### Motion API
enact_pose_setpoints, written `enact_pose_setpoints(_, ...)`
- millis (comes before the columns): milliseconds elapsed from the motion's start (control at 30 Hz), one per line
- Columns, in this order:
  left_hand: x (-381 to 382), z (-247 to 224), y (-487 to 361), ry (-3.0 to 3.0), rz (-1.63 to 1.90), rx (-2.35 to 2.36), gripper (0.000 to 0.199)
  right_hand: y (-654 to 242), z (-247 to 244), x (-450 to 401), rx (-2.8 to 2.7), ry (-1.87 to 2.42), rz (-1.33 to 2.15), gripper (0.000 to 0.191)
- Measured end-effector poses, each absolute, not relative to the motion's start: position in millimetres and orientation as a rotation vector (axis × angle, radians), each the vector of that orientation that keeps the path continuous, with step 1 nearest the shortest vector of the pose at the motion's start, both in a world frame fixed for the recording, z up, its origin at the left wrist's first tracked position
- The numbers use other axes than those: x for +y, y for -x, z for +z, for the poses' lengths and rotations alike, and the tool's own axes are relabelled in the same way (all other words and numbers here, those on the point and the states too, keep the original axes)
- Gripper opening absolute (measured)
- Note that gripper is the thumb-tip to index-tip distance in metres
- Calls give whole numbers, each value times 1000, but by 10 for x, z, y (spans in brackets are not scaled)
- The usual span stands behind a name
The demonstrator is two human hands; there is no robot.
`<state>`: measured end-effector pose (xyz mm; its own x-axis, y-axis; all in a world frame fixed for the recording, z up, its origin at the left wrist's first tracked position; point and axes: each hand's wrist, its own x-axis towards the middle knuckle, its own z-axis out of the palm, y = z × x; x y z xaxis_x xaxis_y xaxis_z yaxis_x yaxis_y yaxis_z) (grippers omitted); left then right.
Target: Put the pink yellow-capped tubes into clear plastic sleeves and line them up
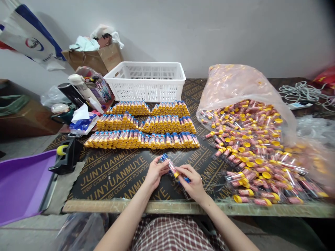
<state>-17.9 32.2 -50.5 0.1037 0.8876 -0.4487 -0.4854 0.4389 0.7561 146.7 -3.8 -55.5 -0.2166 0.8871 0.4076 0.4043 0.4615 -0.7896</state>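
Over the front middle of the table, both hands hold one small plastic tube [171,166]. It has a blue end, a pink printed middle and a yellow cap. The fingers of my left hand [155,172] pinch it near the blue end. My right hand [192,182] grips the yellow-capped end, and something blue shows under its fingers, too covered to make out. Beyond the hands, stacked rows of blue-and-yellow tubes [154,140] lie with their yellow ends facing me. To the right, a heap of loose clear tubes [251,153] with yellow caps and pink contents spills from a plastic bag [232,80].
A white perforated basket [146,87] stands behind the rows. At left are a black tape dispenser [66,157], a purple dustpan [23,181], a tissue pack [83,122] and bottles [81,85]. White cables [300,92] lie far right. The table's front edge [125,206] is close.
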Motion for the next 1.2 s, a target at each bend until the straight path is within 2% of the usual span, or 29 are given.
enact_pose_setpoints(167,256,-378,182,-679,850,953,31,-1497,-523,80,-1887,1070,635,67)
enact_pose_setpoints(367,212,-336,134,-738,796,955,30,-1524,-460,147,-2040,920,789,83)
enact_pose_setpoints(1033,168,-253,58,-764,782,1025,31,-1490,-505,113,-1885,882,893,85)
enact_pose_setpoints(1200,525,-204,98,-1038,840,1147,32,-1520,-498,168,-1854,933,827,84)
